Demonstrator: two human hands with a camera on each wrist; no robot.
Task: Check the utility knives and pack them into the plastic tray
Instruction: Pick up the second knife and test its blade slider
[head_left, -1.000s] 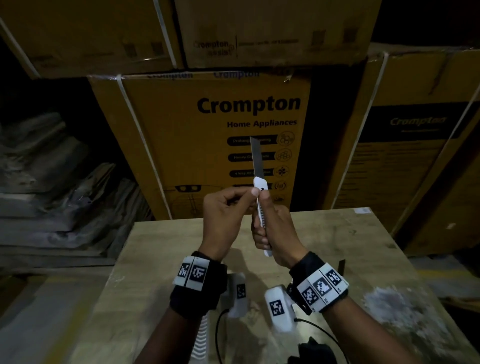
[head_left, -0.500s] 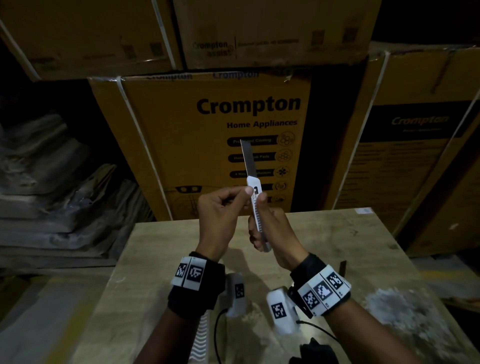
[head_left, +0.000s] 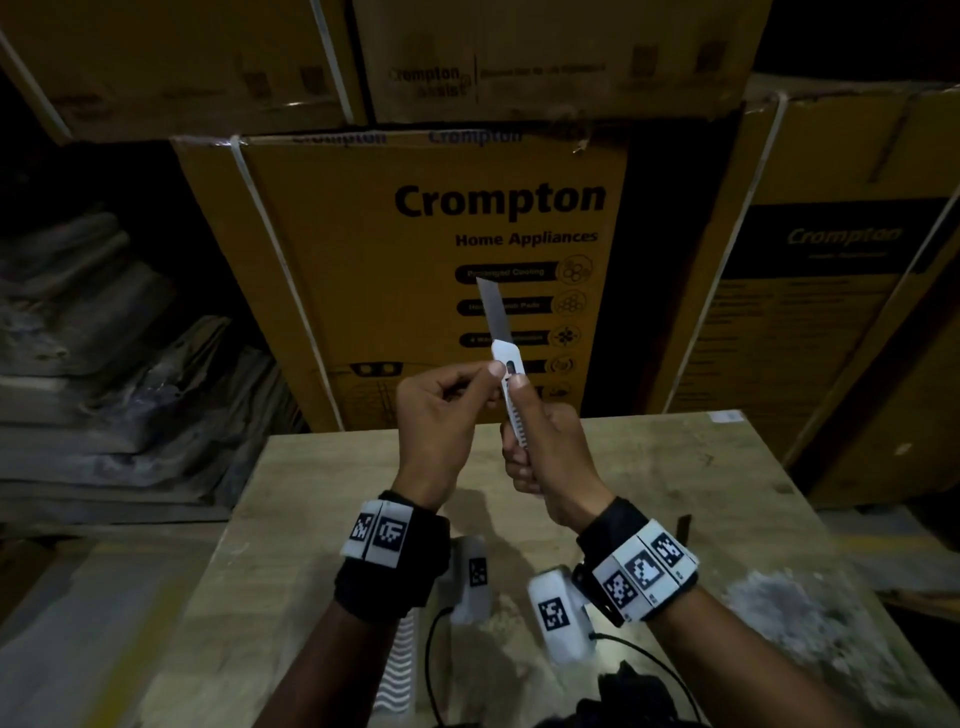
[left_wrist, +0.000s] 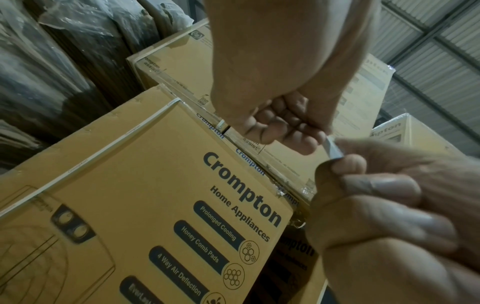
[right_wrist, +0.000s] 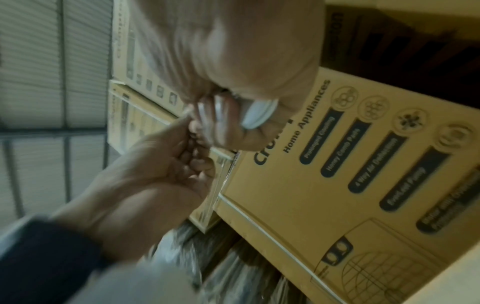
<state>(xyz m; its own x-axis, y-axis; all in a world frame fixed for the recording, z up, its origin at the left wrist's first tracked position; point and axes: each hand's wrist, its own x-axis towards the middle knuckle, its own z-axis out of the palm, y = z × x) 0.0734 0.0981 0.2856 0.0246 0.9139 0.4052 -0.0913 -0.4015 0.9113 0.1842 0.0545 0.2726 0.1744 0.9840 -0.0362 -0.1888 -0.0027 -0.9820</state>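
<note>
Stacked cartons (head_left: 436, 249) behind table (head_left: 675, 467): right hand (head_left: 550, 447) grips knife (head_left: 511, 400), blade (head_left: 493, 312) extended; left hand (head_left: 441, 410) pinches its head. Retract slowly, fingertips off the edge.

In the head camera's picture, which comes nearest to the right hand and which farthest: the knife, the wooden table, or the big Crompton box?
1. Utility knife: gripped in the right hand itself, blade pointing up.
2. Wooden table: below the raised hand.
3. Crompton box: behind the table's far edge.
</note>
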